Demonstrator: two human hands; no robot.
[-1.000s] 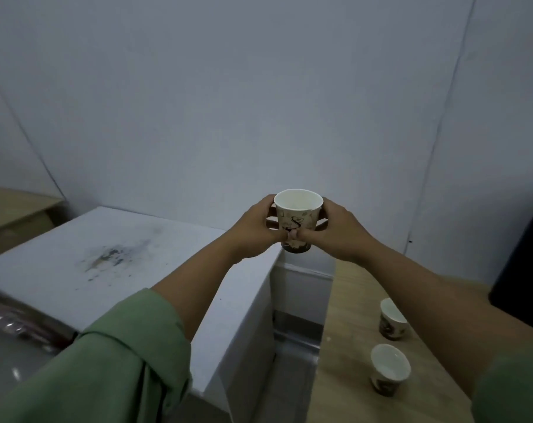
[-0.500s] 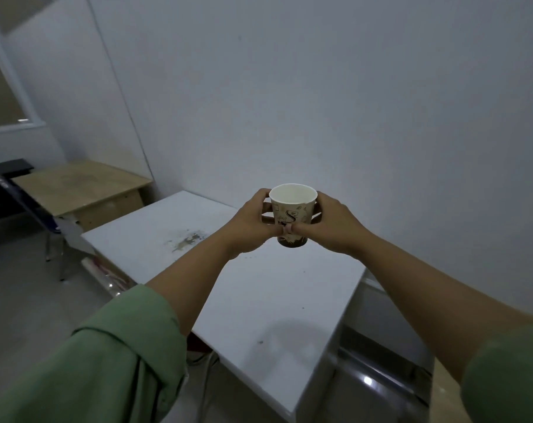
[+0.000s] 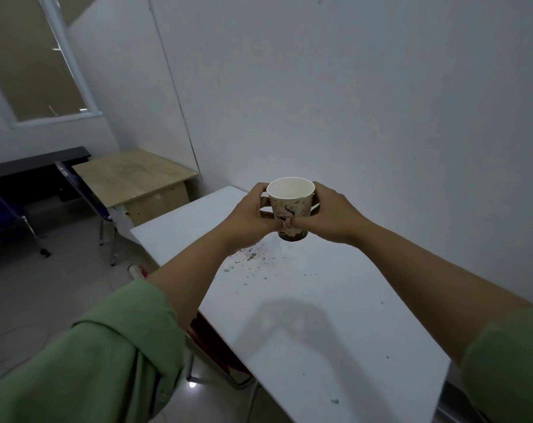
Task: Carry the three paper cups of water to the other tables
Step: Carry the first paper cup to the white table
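Observation:
A patterned paper cup [image 3: 291,206] with a white inside is held upright in the air between both hands. My left hand [image 3: 249,215] wraps its left side and my right hand [image 3: 332,216] wraps its right side, thumbs meeting at the front. The cup hangs above the far part of a white table [image 3: 335,325] that has dark specks on it. The two other cups are out of view.
A wooden desk [image 3: 131,175] stands beyond the white table in the corner. A blue chair [image 3: 85,193] sits beside it and a black bench [image 3: 30,163] runs along the left wall. The white wall is close behind the table.
The view has swung left: the wooden table with two cups has left the frame, and the white table now lies under the cup. Both hands keep the same hold.

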